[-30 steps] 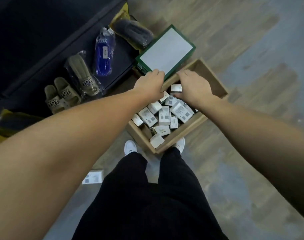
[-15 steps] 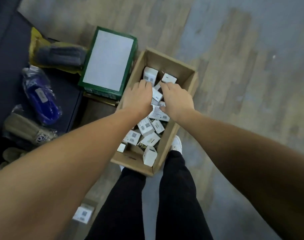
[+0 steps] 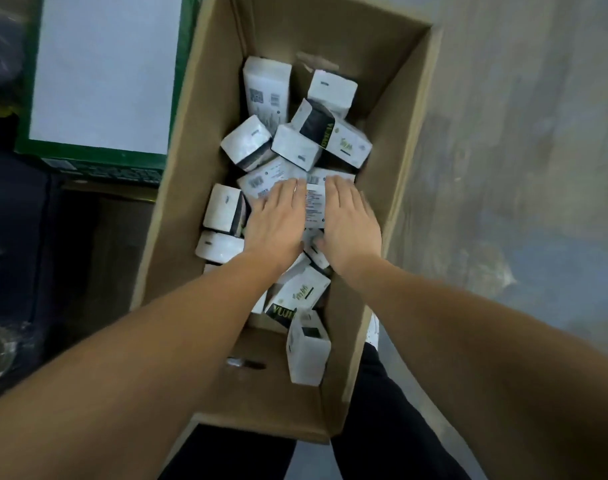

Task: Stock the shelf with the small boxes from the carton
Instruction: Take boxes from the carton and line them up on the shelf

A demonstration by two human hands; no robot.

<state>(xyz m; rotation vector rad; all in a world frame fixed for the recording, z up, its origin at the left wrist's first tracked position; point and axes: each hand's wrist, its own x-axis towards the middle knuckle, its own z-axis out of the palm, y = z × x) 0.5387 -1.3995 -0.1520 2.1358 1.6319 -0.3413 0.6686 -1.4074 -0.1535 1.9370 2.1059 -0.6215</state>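
An open brown carton (image 3: 191, 168) stands on the floor in front of me, holding several small white boxes (image 3: 266, 88) with black sides and printed labels, jumbled together. My left hand (image 3: 276, 223) and my right hand (image 3: 349, 223) are both down inside the carton, side by side, palms down. Their fingers are straight and rest on the pile. One white box with small print (image 3: 314, 207) shows in the gap between the two hands. Another box (image 3: 307, 355) stands upright near the carton's front wall. Boxes under my palms are hidden.
A green-rimmed box with a white top (image 3: 101, 71) lies just left of the carton. Further left is a dark low shelf (image 3: 15, 237) with wrapped goods. Grey-brown wooden floor (image 3: 520, 168) stretches to the right. My legs in black trousers (image 3: 392, 427) are at the carton's front edge.
My view has dropped much closer to the carton. Both hands have gone deeper into the pile and their fingers have flattened out over the boxes.
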